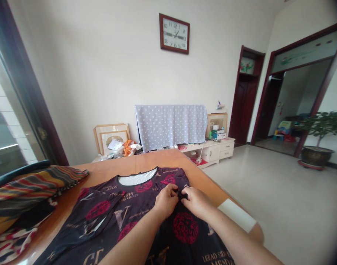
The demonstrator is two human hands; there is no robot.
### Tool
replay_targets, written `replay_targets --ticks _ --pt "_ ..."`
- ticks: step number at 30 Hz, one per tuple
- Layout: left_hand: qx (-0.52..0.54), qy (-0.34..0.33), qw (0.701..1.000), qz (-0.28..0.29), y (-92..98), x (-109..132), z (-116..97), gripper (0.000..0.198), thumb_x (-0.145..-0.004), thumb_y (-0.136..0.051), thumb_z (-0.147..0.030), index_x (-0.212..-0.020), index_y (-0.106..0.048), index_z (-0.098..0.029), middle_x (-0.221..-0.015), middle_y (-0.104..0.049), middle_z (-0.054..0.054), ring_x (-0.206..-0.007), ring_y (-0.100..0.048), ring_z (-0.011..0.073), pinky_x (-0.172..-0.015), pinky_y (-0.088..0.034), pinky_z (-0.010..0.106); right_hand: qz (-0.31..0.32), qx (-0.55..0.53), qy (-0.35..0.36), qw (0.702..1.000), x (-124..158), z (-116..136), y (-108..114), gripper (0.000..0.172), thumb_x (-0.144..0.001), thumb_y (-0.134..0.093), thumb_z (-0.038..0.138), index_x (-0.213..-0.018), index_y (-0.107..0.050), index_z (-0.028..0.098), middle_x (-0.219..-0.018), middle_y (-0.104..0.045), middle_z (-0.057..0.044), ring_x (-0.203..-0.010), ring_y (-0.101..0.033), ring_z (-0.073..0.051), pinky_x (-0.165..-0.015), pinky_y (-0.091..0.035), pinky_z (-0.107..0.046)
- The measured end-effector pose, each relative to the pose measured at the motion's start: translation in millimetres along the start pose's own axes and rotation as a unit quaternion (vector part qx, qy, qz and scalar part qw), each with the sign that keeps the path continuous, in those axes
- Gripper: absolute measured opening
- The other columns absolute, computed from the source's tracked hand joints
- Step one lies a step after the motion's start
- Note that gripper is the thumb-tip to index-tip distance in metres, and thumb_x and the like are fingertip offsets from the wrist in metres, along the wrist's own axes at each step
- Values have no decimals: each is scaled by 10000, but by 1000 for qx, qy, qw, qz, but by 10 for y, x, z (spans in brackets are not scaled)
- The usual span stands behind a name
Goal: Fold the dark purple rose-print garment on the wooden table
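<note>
A dark shirt (pixel 146 206) with red round prints and gold lettering lies spread on the wooden table (pixel 154 158), its neckline toward the far side. My left hand (pixel 167 200) is closed with fingers pinching the shirt's cloth near the right-hand sleeve. Just to its right, my right hand (pixel 195 200) also pinches the cloth, thumb and fingers curled together. Between the two hands a small fold of fabric shows. The other sleeve is folded in over the shirt's left part.
Striped clothes (pixel 32 191) are heaped at the table's left. A white sheet (pixel 236 213) lies at the right edge. Beyond stand a low cabinet (pixel 226 147), a dotted cloth cover (pixel 171 125) and picture frames (pixel 113 132); a potted plant (pixel 317 154) is far right.
</note>
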State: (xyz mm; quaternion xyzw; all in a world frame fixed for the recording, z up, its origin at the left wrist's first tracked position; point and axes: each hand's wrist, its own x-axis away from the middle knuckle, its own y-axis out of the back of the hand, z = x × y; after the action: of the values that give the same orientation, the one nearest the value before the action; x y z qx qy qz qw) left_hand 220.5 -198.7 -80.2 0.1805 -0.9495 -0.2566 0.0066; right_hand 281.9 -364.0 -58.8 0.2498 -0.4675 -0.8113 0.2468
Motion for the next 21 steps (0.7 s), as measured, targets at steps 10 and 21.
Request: replay_targets --ticks 10,21 --pt "60 -75 995 21 181 71 42 304 -758 -518 -118 -1046 -575 -195 -754 -629 -23 -649 -554 114 -634 -425 221 -55 39 88 994 205 76 153 97 -762 -623 169 -834 -608 232 -956 -590 -6 -922 -517 -177 -777 -331 -276" --pt "-316 -59 947 -19 412 154 68 210 -832 -530 -236 -920 -715 -281 -1068 -648 59 -1062 -563 257 -894 -415 366 23 34 141 989 475 100 201 190 -843 -559 195 -940 -704 268 -965 -646 -28 -962 -546 -199 -854 -354 -304"
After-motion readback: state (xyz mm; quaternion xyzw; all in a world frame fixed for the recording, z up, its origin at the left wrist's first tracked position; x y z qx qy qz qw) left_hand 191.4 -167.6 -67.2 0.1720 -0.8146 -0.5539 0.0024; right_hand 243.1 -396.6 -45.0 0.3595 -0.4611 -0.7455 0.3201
